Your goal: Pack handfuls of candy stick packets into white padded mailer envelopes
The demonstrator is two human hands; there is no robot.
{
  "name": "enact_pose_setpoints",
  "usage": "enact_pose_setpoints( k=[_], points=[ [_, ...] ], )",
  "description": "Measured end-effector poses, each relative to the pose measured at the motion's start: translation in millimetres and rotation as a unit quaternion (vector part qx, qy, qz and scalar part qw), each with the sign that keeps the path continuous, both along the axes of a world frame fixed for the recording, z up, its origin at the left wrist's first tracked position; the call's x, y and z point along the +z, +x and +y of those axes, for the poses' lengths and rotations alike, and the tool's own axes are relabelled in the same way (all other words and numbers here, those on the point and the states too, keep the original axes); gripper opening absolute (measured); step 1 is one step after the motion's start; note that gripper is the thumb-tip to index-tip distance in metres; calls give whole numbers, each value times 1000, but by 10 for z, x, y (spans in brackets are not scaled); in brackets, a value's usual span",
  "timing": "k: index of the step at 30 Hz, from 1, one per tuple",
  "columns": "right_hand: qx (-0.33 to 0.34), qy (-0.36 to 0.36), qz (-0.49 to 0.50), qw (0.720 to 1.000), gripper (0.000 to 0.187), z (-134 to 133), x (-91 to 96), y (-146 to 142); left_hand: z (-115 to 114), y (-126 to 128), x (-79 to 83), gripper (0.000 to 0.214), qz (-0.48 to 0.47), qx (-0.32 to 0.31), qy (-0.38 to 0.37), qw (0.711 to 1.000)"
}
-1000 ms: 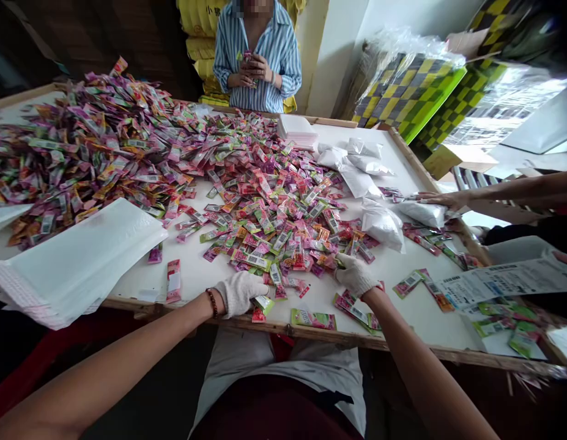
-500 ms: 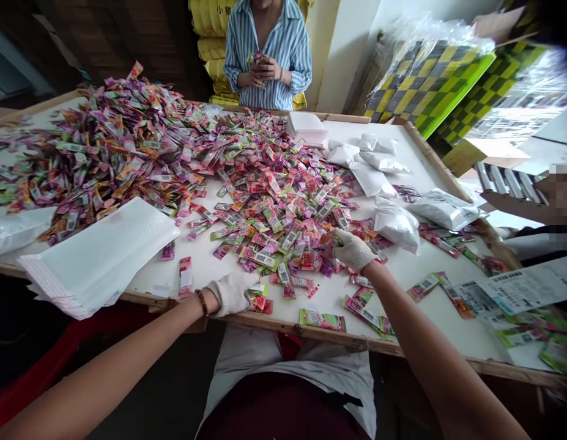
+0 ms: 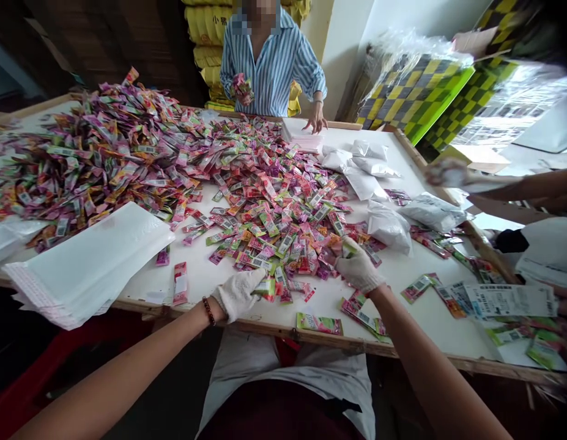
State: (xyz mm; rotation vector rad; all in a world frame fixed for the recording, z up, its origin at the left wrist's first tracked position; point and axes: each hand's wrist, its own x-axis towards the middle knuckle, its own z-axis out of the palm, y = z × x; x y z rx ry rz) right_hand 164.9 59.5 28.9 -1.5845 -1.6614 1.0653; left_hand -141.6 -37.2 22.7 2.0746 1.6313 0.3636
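Observation:
A big heap of small colourful sachets (image 3: 246,183) covers the white table (image 3: 411,305). My left hand (image 3: 237,293), in a white knit glove, rests near the front edge and is closed on a small bunch of sachets (image 3: 269,286). My right hand (image 3: 356,267), gloved too, sits at the near edge of the heap and pinches a green sachet (image 3: 348,246) between its fingers. Loose sachets lie around both hands, with a green one (image 3: 318,323) at the table edge between them.
A stack of white padded mailers (image 3: 90,263) lies front left. Filled white bags (image 3: 388,223) and printed label sheets (image 3: 507,299) are to the right. A person in a striped shirt (image 3: 271,61) stands across the table; another person's arm (image 3: 503,183) reaches in from the right. Green-yellow checkered packs (image 3: 421,91) are stacked behind.
My right hand has drawn back from the heap with a green sachet. The person opposite has lowered one hand to the table. The arm at right has come back into view.

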Motion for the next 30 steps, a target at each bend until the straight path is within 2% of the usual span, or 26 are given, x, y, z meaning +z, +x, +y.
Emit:
enact_pose_setpoints(
  k=[2,5,6,8,10,13,17,20,23,24,28,30],
  points=[
    [-10,-9,29,999,35,6,40,-222,178,202,30,42,-49,40,-11,998],
    [-47,-14,0,999,21,57,-3,-415,484,607,52,34,-72,110,-10,991],
    [-52,-26,-30,998,18,56,-46,-423,577,739,45,33,-80,141,-13,987],
    [-44,-54,-116,991,25,-1,-153,-367,729,948,10,36,-85,192,-32,977],
    [-18,-65,-214,974,34,-131,-256,-250,820,1046,-48,41,-61,195,-59,977],
    [47,-53,-325,943,40,-370,-316,-21,837,970,-140,42,-2,165,-72,984],
    [105,-98,-398,906,34,-553,-182,349,737,659,-209,46,34,156,-49,986],
    [107,-104,-393,907,29,-600,-56,556,687,482,-228,48,51,157,-47,985],
    [133,-30,-343,929,37,-630,-42,538,690,431,-234,44,43,140,-64,987],
    [153,-8,-337,929,38,-636,-63,487,694,434,-231,43,35,141,-71,987],
    [209,19,-381,901,29,-636,-157,268,634,451,-178,44,5,150,-61,987],
    [223,36,-397,890,22,-630,-182,236,532,444,-133,46,16,125,-32,992]
  ],
)
